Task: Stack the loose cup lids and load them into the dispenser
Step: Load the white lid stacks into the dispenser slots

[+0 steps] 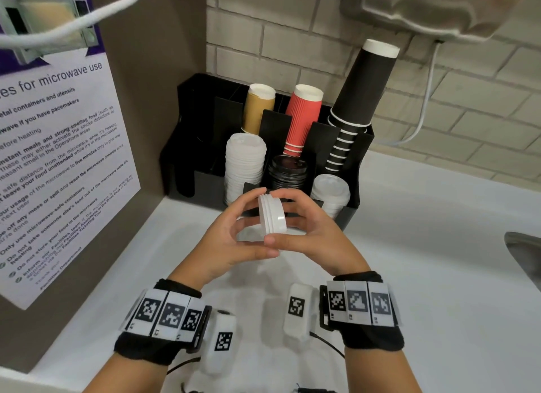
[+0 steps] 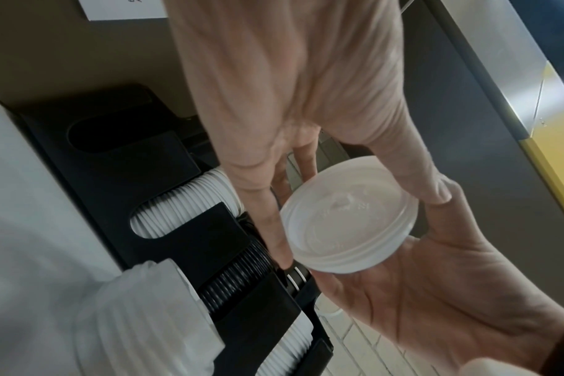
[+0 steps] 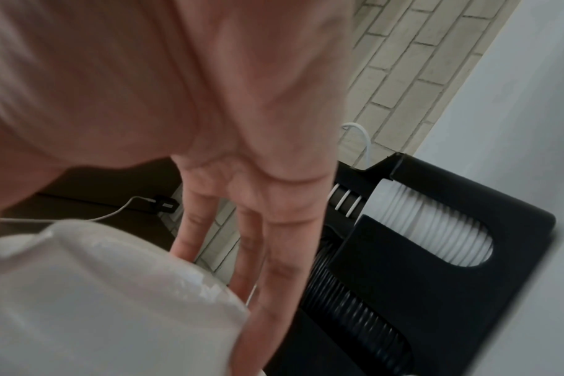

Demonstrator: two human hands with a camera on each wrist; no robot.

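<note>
A short stack of white cup lids (image 1: 272, 214) stands on edge between my two hands, just above the white counter. My left hand (image 1: 251, 223) curls round its left side and my right hand (image 1: 292, 217) curls round its right side. In the left wrist view the stack of lids (image 2: 348, 216) shows its hollow underside, with the left fingers (image 2: 264, 216) beside it. The right wrist view has the lids (image 3: 97, 292) blurred at lower left. Right behind the hands stands the black dispenser (image 1: 205, 158), holding a tall white lid stack (image 1: 244, 164), black lids (image 1: 288, 173) and a shorter white stack (image 1: 330, 190).
Kraft cups (image 1: 259, 109), red cups (image 1: 303, 117) and black cups (image 1: 360, 94) rise from the dispenser's back slots. A microwave notice (image 1: 58, 158) covers the left wall. A sink edge (image 1: 524, 252) is at the right, and a white cable (image 1: 424, 100) hangs on the brick wall.
</note>
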